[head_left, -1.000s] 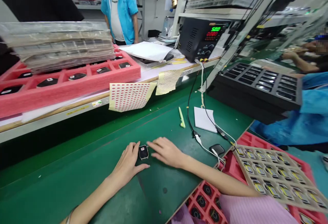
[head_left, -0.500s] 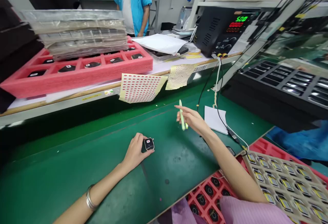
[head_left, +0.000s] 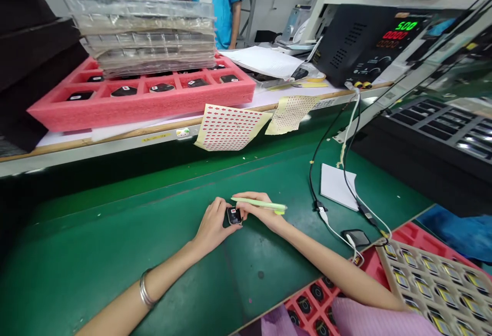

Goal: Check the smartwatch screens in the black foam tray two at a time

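My left hand [head_left: 212, 225] is closed around a small square smartwatch body [head_left: 234, 216], strapless, with a black face and a small white-and-red sticker. The watch is held just over the green tabletop, face up. Between the fingers of my right hand [head_left: 266, 214] lies a light green pen [head_left: 267, 205], nearly level, its thin end pointing left. My right fingertips meet the watch's right edge; whether they grip it too is hard to make out.
A pink foam tray [head_left: 154, 108] of watch bodies stands on the shelf under stacked clear trays [head_left: 149, 39]. A power supply [head_left: 365, 44], cables [head_left: 323, 215] and a white paper pad [head_left: 338, 186] are at right. Filled trays [head_left: 426, 274] sit lower right. A person [head_left: 226, 8] stands behind.
My right hand has come left and down to the watch, and the pen has swung from upright to nearly level. My left hand still holds the watch. The whole view has shifted slightly.
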Motion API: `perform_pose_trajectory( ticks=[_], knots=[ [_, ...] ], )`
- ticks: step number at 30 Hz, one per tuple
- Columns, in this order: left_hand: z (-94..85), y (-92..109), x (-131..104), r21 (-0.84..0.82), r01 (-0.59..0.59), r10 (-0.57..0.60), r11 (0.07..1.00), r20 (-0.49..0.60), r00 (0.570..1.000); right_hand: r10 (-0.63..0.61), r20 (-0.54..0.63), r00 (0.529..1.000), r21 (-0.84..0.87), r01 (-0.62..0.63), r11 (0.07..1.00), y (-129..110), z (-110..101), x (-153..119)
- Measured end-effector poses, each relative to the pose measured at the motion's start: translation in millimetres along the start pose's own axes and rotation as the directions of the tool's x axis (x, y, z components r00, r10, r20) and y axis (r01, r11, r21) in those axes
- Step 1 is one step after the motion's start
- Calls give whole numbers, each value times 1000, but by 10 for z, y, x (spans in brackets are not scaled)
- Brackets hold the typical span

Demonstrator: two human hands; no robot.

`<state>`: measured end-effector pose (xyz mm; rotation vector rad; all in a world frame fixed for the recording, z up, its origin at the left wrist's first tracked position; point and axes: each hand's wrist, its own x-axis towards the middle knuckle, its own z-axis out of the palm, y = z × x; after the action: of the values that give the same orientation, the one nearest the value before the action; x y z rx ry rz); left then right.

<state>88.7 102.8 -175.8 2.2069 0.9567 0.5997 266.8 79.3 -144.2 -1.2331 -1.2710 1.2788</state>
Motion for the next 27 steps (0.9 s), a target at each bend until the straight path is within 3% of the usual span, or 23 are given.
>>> perform_pose_trajectory(
  ticks=[6,15,21,24,27],
  knots=[
    [-17,-4,12,10,5,-5,1000,1,1000,-27,-150,988,-85,14,996,225,88,43],
    [-18,-9,6,-1,16,-16,1000,25,1000,-44,-120,992,-194,20,981,396,59,46],
    [10,27,34,-7,28,-28,1000,18,999,-120,-182,976,-296,62,953,391,10,67],
    [-17,85,60,9,12,-12,1000,-2,1000,-226,-146,963,-400,152,904,306,-122,131],
    [-200,185,79,33,-28,29,999,-24,999,-363,-59,930,-542,276,794,165,-461,207]
  ],
)
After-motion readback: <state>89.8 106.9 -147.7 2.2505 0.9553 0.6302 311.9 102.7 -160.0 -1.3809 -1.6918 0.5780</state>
